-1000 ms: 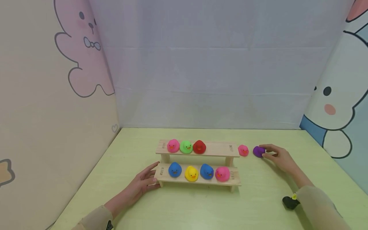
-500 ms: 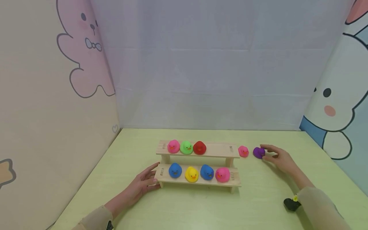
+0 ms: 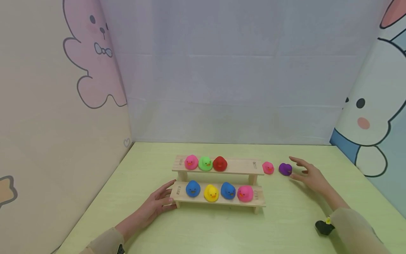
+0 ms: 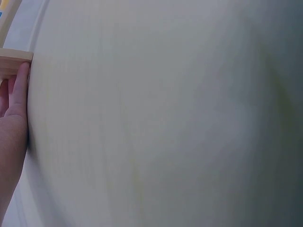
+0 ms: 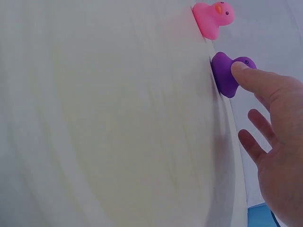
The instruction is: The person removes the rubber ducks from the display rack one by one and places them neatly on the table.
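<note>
A two-tier wooden rack (image 3: 241, 165) stands mid-table. My left hand (image 3: 153, 204) is at the left end of its lower board, fingers fairly straight and touching the wood; the left wrist view shows a finger (image 4: 20, 90) against the board's edge. A purple rubber duck (image 3: 285, 169) sits on the table right of the rack. My right hand (image 3: 312, 178) is spread beside it, index finger lifted and thumb close to the duck. In the right wrist view the thumb (image 5: 258, 81) overlaps the purple duck. A small pink rubber duck (image 3: 268, 168) sits just left of it.
The upper tier bears pink, green (image 3: 205, 163) and red (image 3: 220, 164) rubber ducks. On the lower tier are two blue ducks, a yellow duck (image 3: 211, 193) and a pink duck (image 3: 245, 193). A black duck (image 3: 324, 228) lies by the right sleeve. Curtain walls bound the table.
My right hand's fingers have opened out from the purple duck and the hand has drawn slightly right. The duck stays on the table. My left hand keeps its place at the rack.
</note>
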### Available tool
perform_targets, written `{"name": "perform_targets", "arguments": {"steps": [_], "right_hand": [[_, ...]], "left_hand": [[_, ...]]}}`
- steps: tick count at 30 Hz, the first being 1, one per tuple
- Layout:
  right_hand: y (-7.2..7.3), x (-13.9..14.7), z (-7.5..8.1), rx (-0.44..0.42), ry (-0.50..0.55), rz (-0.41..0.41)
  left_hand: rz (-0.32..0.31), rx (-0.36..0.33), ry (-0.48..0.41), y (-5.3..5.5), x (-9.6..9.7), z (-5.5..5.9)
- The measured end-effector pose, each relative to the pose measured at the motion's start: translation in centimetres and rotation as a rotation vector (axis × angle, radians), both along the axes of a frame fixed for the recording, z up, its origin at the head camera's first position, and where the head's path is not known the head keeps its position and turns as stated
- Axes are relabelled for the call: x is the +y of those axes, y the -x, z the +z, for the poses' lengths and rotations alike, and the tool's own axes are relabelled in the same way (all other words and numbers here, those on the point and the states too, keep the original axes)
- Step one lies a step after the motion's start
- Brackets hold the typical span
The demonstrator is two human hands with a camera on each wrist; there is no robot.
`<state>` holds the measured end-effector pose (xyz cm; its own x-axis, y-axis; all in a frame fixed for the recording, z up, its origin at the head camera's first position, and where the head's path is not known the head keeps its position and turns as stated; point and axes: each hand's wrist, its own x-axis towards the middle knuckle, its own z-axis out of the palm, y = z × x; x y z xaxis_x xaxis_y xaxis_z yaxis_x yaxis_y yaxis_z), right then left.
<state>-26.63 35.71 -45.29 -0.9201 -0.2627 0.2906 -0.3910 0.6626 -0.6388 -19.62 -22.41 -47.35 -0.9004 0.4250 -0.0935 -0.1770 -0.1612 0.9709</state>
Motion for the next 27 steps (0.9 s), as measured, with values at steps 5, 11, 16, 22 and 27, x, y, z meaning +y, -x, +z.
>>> {"name": "perform_targets", "arguments": {"steps": [5,11,16,22,27], "right_hand": [[0.0,0.0,0.0,0.006,0.001,0.012],[0.1,-0.1,0.5,0.024,-0.010,-0.004],[0.0,-0.4,1.5,0.062,-0.035,-0.026],[0.0,-0.8,2.9,0.107,-0.054,-0.033],[0.0,-1.0,4.2,0.151,-0.061,-0.054]], "left_hand": [[-0.004,0.001,0.003,0.0,0.0,0.0],[0.001,-0.006,-0.002,0.1,0.0,0.0],[0.005,-0.005,0.005,0.1,0.0,0.0],[0.008,-0.010,0.012,0.1,0.1,0.0],[0.006,-0.006,0.017,0.2,0.1,0.0]]}}
